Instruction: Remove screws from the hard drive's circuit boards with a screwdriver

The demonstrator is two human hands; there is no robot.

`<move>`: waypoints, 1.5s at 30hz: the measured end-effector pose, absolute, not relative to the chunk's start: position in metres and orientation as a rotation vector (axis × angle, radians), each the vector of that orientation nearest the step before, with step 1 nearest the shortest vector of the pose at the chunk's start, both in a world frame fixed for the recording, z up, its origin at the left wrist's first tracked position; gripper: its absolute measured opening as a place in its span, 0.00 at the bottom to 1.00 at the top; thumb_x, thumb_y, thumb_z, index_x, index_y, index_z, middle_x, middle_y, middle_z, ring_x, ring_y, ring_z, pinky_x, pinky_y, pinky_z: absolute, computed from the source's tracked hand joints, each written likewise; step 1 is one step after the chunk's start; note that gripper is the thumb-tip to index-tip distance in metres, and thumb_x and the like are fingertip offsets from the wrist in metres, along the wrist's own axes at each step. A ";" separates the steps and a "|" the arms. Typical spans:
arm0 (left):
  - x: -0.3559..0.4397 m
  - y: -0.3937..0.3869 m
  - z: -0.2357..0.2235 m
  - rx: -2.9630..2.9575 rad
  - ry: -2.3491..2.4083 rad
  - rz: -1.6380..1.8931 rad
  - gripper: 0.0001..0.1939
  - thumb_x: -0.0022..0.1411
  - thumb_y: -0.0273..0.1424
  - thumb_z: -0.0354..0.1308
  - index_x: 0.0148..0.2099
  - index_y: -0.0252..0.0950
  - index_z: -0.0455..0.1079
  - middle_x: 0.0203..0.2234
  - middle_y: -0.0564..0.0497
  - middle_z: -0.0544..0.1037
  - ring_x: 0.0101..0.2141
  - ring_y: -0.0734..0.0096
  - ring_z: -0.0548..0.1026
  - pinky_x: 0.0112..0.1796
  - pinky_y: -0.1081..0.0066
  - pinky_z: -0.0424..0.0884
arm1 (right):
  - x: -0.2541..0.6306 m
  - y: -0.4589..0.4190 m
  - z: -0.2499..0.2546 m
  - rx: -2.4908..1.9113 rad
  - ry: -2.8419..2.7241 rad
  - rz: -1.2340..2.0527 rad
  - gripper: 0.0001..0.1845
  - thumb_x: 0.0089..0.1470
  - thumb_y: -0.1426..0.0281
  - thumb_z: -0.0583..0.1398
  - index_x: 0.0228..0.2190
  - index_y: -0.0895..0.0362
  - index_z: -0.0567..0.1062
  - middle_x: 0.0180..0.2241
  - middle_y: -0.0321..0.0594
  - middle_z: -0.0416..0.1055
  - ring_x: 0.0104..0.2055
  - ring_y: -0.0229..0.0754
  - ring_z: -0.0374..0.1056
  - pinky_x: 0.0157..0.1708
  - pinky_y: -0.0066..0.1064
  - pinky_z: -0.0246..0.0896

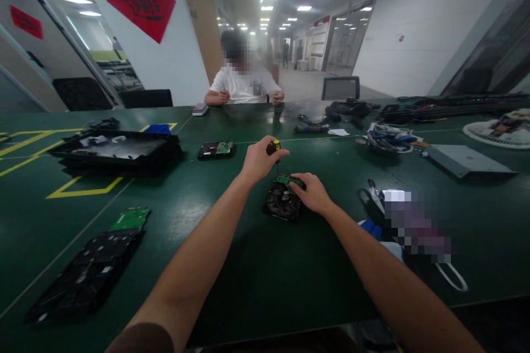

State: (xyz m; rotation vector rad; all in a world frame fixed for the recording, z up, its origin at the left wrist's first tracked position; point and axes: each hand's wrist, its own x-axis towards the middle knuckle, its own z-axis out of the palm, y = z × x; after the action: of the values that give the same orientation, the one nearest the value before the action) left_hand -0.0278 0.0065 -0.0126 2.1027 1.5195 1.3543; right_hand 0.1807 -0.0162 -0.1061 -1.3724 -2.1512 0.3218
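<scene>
In front of me on the green table lies a black hard drive [282, 204] with a green circuit board [284, 180] at its far end. My left hand [260, 160] is closed around the yellow and black handle of a screwdriver [276, 146]. The screwdriver stands upright, and its thin shaft points down at the board; exact tip contact is too small to tell. My right hand [311, 192] grips the board's right side, with the thumb and fingers on its edge. Another hard drive [216, 150] with a green board lies beyond my left hand.
At the near left lie black hard drives [89, 270] and a green board [131, 219]. Black trays [116, 149] are stacked farther back. To the right are a blurred phone-like object [414, 220], a silver box [470, 160] and cables [389, 138]. A person [244, 85] sits opposite.
</scene>
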 end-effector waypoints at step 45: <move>-0.035 0.006 -0.007 2.307 1.364 1.281 0.16 0.63 0.30 0.60 0.54 0.41 0.73 0.36 0.49 0.77 0.33 0.66 0.73 0.39 0.67 0.69 | 0.181 -0.015 -0.108 -1.345 -2.146 0.303 0.21 0.63 0.60 0.58 0.52 0.56 0.75 0.48 0.48 0.74 0.48 0.48 0.68 0.49 0.38 0.59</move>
State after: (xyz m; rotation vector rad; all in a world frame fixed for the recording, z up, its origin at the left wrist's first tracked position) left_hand -0.0352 0.0061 -0.0069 2.3072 1.3638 1.2806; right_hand 0.1806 -0.0147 -0.1078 -1.3450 -2.1457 0.3030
